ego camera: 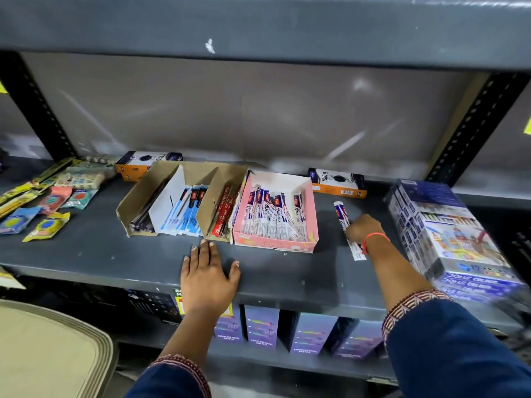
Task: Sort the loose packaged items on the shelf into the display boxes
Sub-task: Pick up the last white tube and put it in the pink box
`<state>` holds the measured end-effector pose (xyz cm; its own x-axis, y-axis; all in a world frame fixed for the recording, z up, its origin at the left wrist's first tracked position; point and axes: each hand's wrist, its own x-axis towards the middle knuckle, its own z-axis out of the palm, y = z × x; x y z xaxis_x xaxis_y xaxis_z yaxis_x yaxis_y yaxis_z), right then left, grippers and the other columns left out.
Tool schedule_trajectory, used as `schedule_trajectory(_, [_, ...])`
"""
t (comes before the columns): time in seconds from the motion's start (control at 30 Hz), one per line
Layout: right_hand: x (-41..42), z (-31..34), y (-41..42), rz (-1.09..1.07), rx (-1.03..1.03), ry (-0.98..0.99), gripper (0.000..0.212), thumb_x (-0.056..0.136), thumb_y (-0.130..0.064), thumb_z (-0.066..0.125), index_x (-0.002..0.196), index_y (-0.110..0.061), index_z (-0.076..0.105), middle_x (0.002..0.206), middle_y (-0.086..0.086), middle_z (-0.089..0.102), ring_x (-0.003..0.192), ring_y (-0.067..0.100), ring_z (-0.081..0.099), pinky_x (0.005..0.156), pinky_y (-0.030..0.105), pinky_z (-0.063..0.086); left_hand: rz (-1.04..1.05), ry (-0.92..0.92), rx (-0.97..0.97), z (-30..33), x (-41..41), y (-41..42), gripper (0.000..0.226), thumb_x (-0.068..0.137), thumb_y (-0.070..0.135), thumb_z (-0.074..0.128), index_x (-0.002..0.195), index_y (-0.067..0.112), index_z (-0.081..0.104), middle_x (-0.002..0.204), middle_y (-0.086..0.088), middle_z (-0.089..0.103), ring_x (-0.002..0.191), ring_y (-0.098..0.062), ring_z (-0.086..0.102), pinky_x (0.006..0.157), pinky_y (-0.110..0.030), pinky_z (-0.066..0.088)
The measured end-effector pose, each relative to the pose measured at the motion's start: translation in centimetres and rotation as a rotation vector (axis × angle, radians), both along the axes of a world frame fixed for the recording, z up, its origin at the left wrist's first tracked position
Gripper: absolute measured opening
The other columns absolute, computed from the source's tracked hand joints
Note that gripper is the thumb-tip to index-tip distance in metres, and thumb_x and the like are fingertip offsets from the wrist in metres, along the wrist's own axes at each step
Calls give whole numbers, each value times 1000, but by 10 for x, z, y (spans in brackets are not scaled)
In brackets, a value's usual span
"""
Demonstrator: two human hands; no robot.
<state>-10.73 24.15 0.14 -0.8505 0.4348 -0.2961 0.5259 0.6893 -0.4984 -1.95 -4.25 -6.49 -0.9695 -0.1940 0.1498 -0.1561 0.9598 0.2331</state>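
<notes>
A pink display box (311,225) holds several white-and-blue pen packets. Left of it stand three brown cardboard display boxes: one with red packets (211,196), one with blue packets (169,196), one with dark pens (129,202). A loose white-and-blue pen packet (341,215) lies on the grey shelf (94,254) right of the pink box. My right hand (363,229) is closed over its middle. My left hand (208,272) rests flat and open on the shelf, just in front of the red-packet box.
Loose colourful packets (47,208) lie at the shelf's left end. Two orange-and-black boxes (339,183) (143,165) lie at the back. A large blue colour-set carton (448,239) stands at the right. Purple boxes (313,334) fill the lower shelf. A beige tray (54,354) is at bottom left.
</notes>
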Motion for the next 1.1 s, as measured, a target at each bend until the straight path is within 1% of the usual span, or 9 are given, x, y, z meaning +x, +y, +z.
schedule_trajectory(0.1, [-2,0,2,10,-19,-20,36,86,-3,52,121,7,55,123,27,60,109,39,61,86,37,50,4,-3,-3,1,0,0,81,78,56,13,144,10,21,154,-10,22,143,-25,15,117,-38,8])
schedule_trajectory(0.3, [-3,-6,6,-15,-104,-15,30,86,-9,53,111,5,61,112,26,64,96,37,63,72,32,45,3,-5,7,1,0,0,80,79,56,16,144,9,22,154,-11,24,143,-26,16,117,-40,9])
schedule_trajectory(0.37, [-3,-6,9,-35,-173,-2,21,82,-7,55,98,2,64,98,26,62,92,36,63,74,33,47,2,-7,22,2,1,1,80,79,55,17,144,8,23,154,-12,24,143,-27,16,117,-40,9])
schedule_trajectory(0.43, [-2,-4,12,-55,-262,9,6,79,-2,54,79,1,59,81,23,55,75,32,57,68,31,44,-1,-17,17,3,1,1,81,78,55,16,144,9,22,154,-11,22,143,-26,14,117,-39,8])
schedule_trajectory(0.5, [1,-1,14,-81,-291,25,22,78,-2,53,58,-4,47,60,14,44,52,26,43,52,25,37,-3,-19,18,3,0,0,80,80,55,16,144,9,21,154,-11,21,143,-26,14,117,-39,7])
schedule_trajectory(0.57, [5,2,12,-103,-340,65,33,79,-1,52,50,-10,38,52,7,33,43,20,30,42,21,25,-11,-22,18,3,0,-1,75,85,55,19,145,9,19,155,-11,20,143,-26,13,117,-39,6])
schedule_trajectory(0.7, [15,7,2,-146,-602,203,34,83,7,51,55,-11,43,51,5,32,24,8,30,26,8,19,-22,-36,19,1,0,-1,71,90,53,27,146,9,14,156,-11,17,144,-25,10,117,-39,4])
schedule_trajectory(0.87, [26,33,-24,-159,-864,471,20,79,5,63,75,-14,61,36,-10,58,30,-3,42,30,8,29,-18,-46,17,5,2,0,80,80,54,12,145,8,15,155,-12,17,143,-27,11,117,-40,4])
schedule_trajectory(1.1, [41,48,-74,-32,-1015,437,21,73,4,70,66,-14,64,40,-8,64,36,0,48,36,12,31,-38,-50,36,6,3,-1,70,91,47,30,145,4,16,154,-16,19,142,-29,14,117,-42,6])
